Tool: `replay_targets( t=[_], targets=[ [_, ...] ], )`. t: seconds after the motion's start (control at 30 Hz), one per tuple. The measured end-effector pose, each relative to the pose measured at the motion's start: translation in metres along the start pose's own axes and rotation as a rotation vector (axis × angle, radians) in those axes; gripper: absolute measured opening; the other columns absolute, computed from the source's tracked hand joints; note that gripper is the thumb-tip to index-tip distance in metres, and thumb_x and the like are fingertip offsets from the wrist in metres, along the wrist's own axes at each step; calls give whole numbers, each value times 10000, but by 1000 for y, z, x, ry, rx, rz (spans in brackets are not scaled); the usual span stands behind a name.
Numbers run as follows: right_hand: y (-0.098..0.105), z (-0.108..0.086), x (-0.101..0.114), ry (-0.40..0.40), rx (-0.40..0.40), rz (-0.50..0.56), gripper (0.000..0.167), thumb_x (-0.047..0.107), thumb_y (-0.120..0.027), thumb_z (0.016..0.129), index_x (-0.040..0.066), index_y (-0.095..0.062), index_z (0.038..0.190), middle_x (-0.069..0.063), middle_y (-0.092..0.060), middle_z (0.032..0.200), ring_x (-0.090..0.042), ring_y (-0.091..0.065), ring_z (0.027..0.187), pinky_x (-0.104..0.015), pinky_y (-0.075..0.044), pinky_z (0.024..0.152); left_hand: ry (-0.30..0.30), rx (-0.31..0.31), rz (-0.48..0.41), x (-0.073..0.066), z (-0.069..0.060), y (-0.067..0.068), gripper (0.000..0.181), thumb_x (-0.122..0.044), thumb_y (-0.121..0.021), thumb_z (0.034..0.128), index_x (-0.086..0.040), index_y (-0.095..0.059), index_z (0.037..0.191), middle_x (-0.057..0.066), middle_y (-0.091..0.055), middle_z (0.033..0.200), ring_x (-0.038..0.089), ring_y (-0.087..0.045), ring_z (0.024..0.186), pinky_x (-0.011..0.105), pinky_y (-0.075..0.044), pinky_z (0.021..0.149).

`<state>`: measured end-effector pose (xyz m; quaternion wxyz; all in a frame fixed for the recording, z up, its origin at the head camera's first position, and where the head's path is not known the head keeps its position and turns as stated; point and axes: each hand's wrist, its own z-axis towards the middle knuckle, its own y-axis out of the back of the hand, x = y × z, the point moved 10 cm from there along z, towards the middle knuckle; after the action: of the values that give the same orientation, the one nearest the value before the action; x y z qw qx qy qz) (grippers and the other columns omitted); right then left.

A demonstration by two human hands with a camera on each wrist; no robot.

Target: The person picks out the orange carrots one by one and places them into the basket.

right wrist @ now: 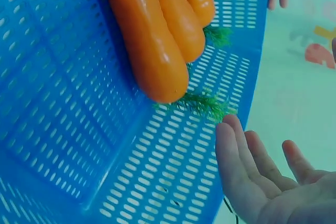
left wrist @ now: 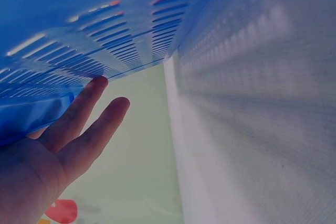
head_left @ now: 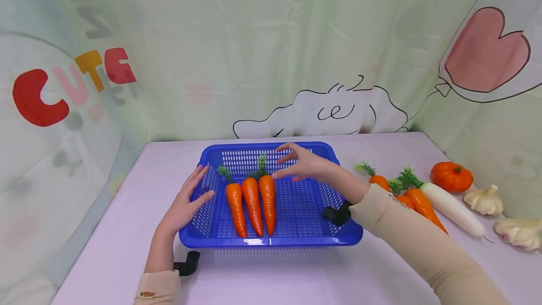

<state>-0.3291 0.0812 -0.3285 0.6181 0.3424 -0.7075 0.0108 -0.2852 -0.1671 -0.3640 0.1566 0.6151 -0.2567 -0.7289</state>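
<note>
A blue plastic basket point(head_left: 296, 242) with slotted walls holds three orange carrots point(head_left: 252, 204) with green tops, lying side by side left of its middle. My left hand point(head_left: 181, 206) is at the basket's left rim. Its thumb reaches over the inside, while in the left wrist view straight fingers point(left wrist: 92, 140) lie along the outer wall. Over the basket, my right hand point(head_left: 300, 163) has spread fingers and holds nothing. Its thumb is close to the top of the rightmost carrot point(right wrist: 152, 45); whether they touch, I cannot tell.
Right of the basket lie more carrots point(head_left: 423, 206), partly behind the right sleeve, and a white radish point(head_left: 453, 206). Beyond them are a small orange pumpkin point(head_left: 451, 177) and two garlic bulbs point(head_left: 484, 200). A printed curtain point(head_left: 178, 60) hangs behind the table point(head_left: 114, 229).
</note>
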Motion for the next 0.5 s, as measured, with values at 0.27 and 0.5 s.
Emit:
replay_targets(
  t=[0.27, 0.5],
  targets=[
    [13, -14, 4, 98, 13, 17, 757, 247, -732, 781, 126, -294, 1386, -207, -419, 1342, -339, -532, 1107, -447, -488, 849, -3, -6, 2, 1, 1, 0, 652, -374, -545, 892, -251, -245, 1457, 40, -94, 1529, 351, -91, 1373, 689, -157, 967],
    [27, -33, 10, 232, -26, -28, 718, 211, -726, 787, 107, -315, 1367, -214, -448, 1306, -322, -576, 1049, -436, -490, 849, 5, -2, -6, 2, 0, -1, 650, -380, -545, 891, -259, -246, 1456, 30, -89, 1530, 342, -85, 1376, 685, -147, 976]
  ],
)
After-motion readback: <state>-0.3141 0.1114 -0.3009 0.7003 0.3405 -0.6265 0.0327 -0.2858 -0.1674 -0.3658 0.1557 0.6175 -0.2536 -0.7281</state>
